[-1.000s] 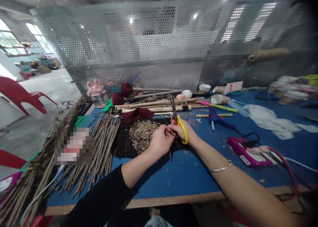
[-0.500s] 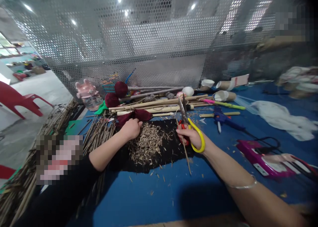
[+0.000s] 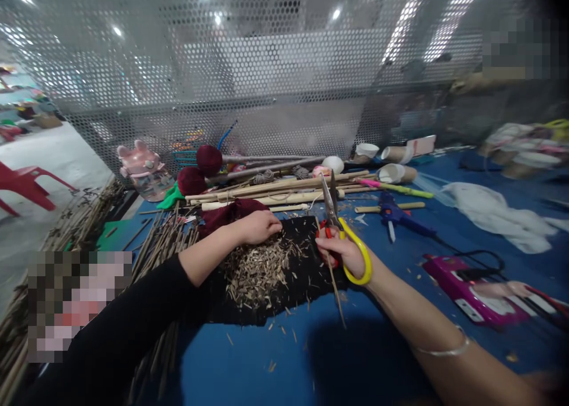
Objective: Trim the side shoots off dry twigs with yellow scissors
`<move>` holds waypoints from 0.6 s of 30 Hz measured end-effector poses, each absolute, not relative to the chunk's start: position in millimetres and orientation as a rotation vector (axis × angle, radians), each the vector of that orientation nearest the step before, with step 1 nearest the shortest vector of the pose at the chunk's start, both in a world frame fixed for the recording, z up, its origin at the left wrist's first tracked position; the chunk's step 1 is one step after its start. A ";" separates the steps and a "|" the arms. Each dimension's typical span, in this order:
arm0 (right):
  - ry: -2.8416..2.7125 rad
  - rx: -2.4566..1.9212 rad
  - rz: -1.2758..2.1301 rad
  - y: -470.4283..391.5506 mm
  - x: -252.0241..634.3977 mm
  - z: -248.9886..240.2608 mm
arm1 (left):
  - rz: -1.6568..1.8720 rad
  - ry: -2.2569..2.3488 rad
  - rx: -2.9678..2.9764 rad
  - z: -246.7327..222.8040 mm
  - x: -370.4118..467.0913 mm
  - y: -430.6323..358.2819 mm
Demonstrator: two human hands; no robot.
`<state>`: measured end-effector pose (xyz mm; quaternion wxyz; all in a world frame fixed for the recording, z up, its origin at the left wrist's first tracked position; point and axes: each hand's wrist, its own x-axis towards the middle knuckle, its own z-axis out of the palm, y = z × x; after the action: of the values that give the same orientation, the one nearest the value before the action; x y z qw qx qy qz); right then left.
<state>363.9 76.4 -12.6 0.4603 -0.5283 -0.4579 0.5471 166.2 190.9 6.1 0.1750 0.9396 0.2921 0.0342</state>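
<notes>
My left hand (image 3: 262, 227) is closed over the upper part of a pile of small cut twig pieces (image 3: 258, 274); what its fingers hold, if anything, is too small to name. The pile lies on a black cloth (image 3: 306, 275). My right hand (image 3: 342, 253) is closed around scissors (image 3: 364, 253) with one yellow and one red handle, their blades up and a little apart. A thin twig (image 3: 336, 296) hangs down from the same hand. Dark red cloth (image 3: 231, 211) lies behind my left wrist.
Bundled twigs (image 3: 164, 246) lie at the left. Long sticks (image 3: 284, 184) run across the back before a perforated metal panel (image 3: 275, 68). At the right are a blue glue gun (image 3: 400, 216), a magenta device (image 3: 453, 287) and white plastic (image 3: 493, 207).
My left hand has moved right, from the dark red cloth's edge to over the top of the pile. My right hand still holds the scissors and twig. The view has shifted slightly.
</notes>
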 end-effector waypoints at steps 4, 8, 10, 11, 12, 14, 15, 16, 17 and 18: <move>-1.041 -1.301 1.391 77.8 366.1 -11.8 | -0.070 0.794 2.700 9.0 168.9 187.7; -0.925 -1.296 1.459 80.9 369.9 -14.0 | 0.124 0.541 2.856 13.6 180.8 178.6; -0.906 -1.294 1.466 81.4 370.9 -15.1 | 0.148 0.373 2.891 11.1 192.1 171.9; -0.907 -1.293 1.462 81.4 371.1 -15.5 | 0.132 0.312 2.904 9.1 197.3 168.7; -0.914 -1.291 1.459 81.1 371.2 -15.8 | 0.098 0.268 2.915 6.8 201.5 165.8; -0.937 -1.292 1.457 80.5 371.2 -16.4 | 0.034 0.247 2.931 3.0 205.2 161.9; -0.952 -1.294 1.456 80.3 371.3 -16.7 | 0.013 0.261 2.936 1.9 204.7 161.0; -0.970 -1.296 1.454 80.2 371.4 -17.0 | 0.000 0.283 2.939 1.3 202.7 160.7; -0.996 -1.295 1.449 80.2 371.6 -17.4 | -0.009 0.308 2.942 1.3 199.7 161.2; -1.023 -1.291 1.441 80.3 371.8 -17.8 | -0.021 0.331 2.945 1.7 195.9 162.1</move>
<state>371.8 80.3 -17.8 0.4587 -0.5243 -0.4152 0.5851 195.9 162.1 1.7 0.0888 0.9898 0.1113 -0.0070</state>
